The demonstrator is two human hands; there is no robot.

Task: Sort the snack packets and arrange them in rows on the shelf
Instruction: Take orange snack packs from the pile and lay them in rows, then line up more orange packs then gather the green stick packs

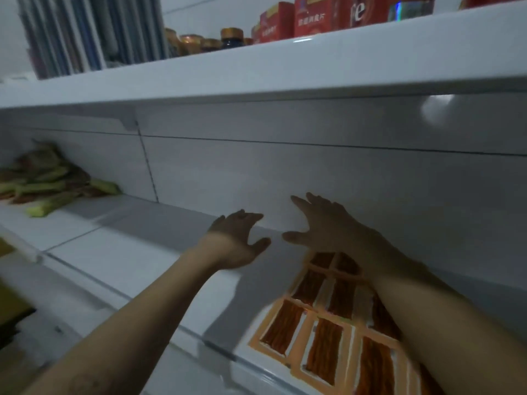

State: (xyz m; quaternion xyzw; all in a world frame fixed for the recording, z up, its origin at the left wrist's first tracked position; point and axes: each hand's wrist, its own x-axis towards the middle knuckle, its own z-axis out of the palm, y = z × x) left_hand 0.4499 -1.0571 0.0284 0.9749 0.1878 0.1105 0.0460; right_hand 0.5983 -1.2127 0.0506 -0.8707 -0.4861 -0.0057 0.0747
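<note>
Orange snack packets (328, 317) with dark red strips inside lie flat in rows on the white shelf (119, 252) at the lower right. My right forearm crosses over their right side and hides some. My right hand (322, 223) hovers past the rows near the shelf's back panel, fingers spread, holding nothing. My left hand (239, 240) floats just left of it, fingers apart and empty. A loose heap of green and brown snack packets (48, 183) lies at the far left of the same shelf.
The upper shelf (256, 67) juts out overhead with red boxes (302, 19), gold-capped jars (205, 41) and a bundle of grey-blue rolls (85, 32). A yellow-brown object (11, 306) sits at the lower left edge.
</note>
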